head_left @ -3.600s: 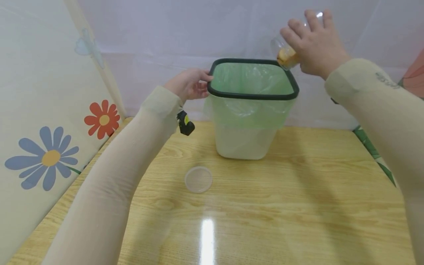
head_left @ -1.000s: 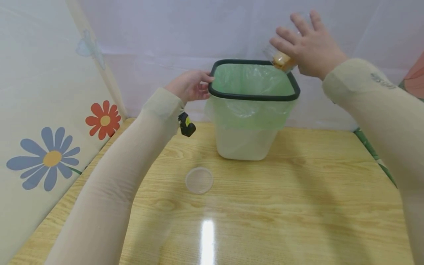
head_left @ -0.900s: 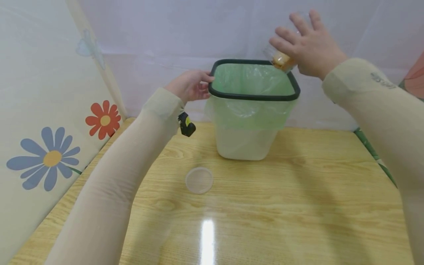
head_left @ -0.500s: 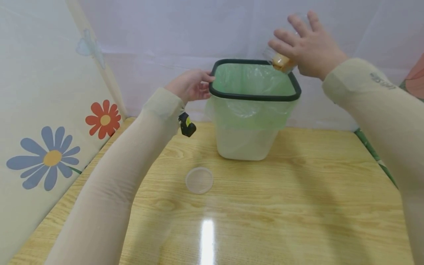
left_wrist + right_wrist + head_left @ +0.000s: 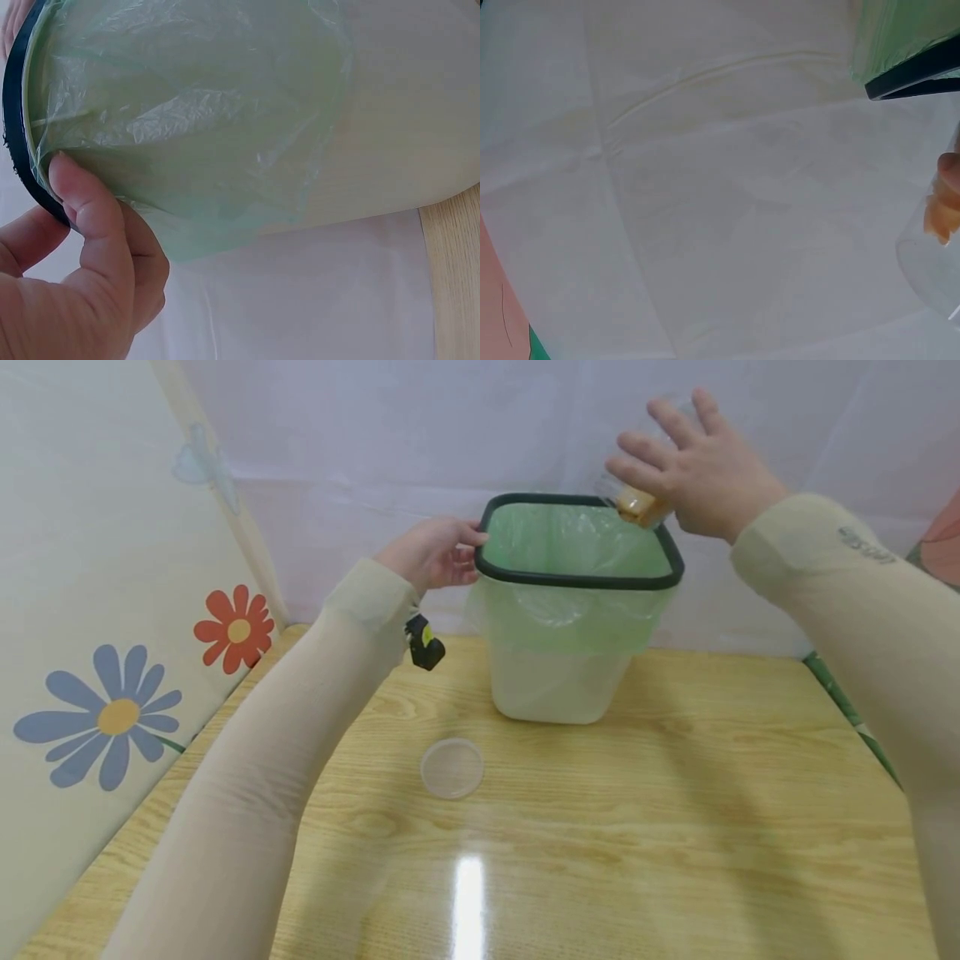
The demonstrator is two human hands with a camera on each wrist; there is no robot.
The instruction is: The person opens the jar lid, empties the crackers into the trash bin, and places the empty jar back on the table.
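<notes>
A pale waste bin [image 5: 551, 685] with a black rim stands on the table, lined with a green translucent bag [image 5: 577, 618]. My left hand [image 5: 431, 556] pinches the rim at its left side, a thumb and fingers on either face of it. In the left wrist view the liner's folded-over edge [image 5: 225, 142] lies by the fingertips. Above the bin's right corner my right hand [image 5: 708, 477] holds a clear jar [image 5: 930, 274] tilted, its mouth low and toward the bin. Orange-yellow pieces [image 5: 637, 506] sit inside near the mouth. The hand hides much of the jar.
A clear round lid [image 5: 452, 768] lies flat on the wooden table [image 5: 600, 843], in front of the bin. Behind the table hangs a pale cloth [image 5: 412, 435]. Printed flowers mark the left wall [image 5: 75, 568].
Over the last few seconds the jar has moved slightly left and down, its contents now closer over the bin's corner. The bin has shifted a little right. The left hand keeps its grip.
</notes>
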